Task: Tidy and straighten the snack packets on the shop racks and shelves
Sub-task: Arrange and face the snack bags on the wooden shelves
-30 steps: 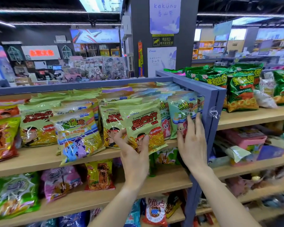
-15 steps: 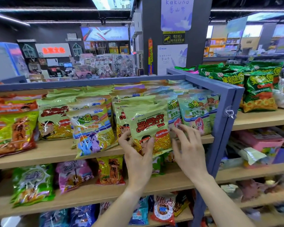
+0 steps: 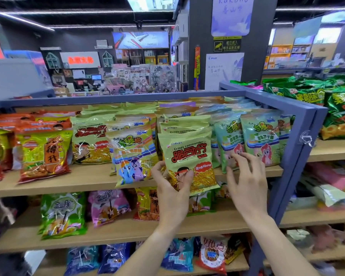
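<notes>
The left hand (image 3: 172,188) pinches the lower edge of the Crispy commander packet (image 3: 187,158), which stands at the front of the top wooden shelf (image 3: 84,183); the right hand (image 3: 245,182), fingers spread, touches the mint pony packet (image 3: 230,142) just right of it; the blue post (image 3: 295,170) stands further right.

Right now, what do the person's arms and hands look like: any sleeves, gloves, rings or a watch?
Both forearms are bare as far as the frame shows, with no sleeve in view. The left hand and the right hand wear no gloves, and no ring, watch or bracelet shows. The fingers are slim and the nails look short and unpainted.
</notes>
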Demonstrator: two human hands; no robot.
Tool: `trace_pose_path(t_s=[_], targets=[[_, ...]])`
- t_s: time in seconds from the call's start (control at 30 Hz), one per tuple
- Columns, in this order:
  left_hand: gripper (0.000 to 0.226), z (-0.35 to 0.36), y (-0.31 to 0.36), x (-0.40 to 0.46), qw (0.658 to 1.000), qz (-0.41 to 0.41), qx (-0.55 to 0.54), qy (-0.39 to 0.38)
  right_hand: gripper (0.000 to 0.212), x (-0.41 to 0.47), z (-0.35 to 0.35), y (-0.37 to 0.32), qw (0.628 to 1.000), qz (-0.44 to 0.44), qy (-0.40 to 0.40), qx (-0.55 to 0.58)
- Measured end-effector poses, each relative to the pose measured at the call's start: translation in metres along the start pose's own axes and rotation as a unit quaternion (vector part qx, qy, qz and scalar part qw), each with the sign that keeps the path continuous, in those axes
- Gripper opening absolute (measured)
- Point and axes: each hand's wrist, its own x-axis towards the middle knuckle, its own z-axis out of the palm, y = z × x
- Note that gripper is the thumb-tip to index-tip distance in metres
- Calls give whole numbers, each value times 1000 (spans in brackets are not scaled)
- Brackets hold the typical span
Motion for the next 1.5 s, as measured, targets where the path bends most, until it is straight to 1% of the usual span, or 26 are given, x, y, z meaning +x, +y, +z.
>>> trace_pose_path(t_s=[0.17,0.3,0.4,0.5,0.6,0.7,0.8,0.93,1.0,1.1,1.17,1.23,1.33,1.5], targets=[[62,-8,-1,2,1000,-10,-14,-13,32,-9,-4,-6,1000,15,3,25],[61,-20,8,-3,1000,-2,-19,-15,28,-14,-11,-22,998,12,36,40],[63,-42,19,-7,1000,0,-20,15,27,-14,-11,-51,997,-2,39,70],[66,-77,30,-8,998,3,-5,56,30,-17,-3,-84,994,-14,12,112],[67,-118,31,-7,995,1,8,95,44,-14,9,-111,991,16,-35,126],[69,-145,24,-4,992,-14,38,116,65,-1,21,-130,993,82,-54,67],[70,-155,21,0,993,-52,56,90,75,11,28,-139,989,135,-51,30],[60,-156,22,7,989,-68,112,65,87,23,37,-137,980,185,-75,12],[55,-157,24,11,989,-69,114,60,93,28,41,-135,976,198,-88,19],[56,-156,26,13,989,-68,118,51,101,36,43,-131,972,210,-99,47],[52,-156,26,14,988,-69,128,50,105,41,44,-128,969,216,-105,62],[48,-155,26,15,986,-72,141,51,99,43,45,-125,968,213,-105,87],[46,-155,29,18,985,-70,151,48,78,41,42,-123,965,188,-102,151],[45,-156,33,27,982,-78,171,8,68,29,34,-118,940,180,-115,265]])
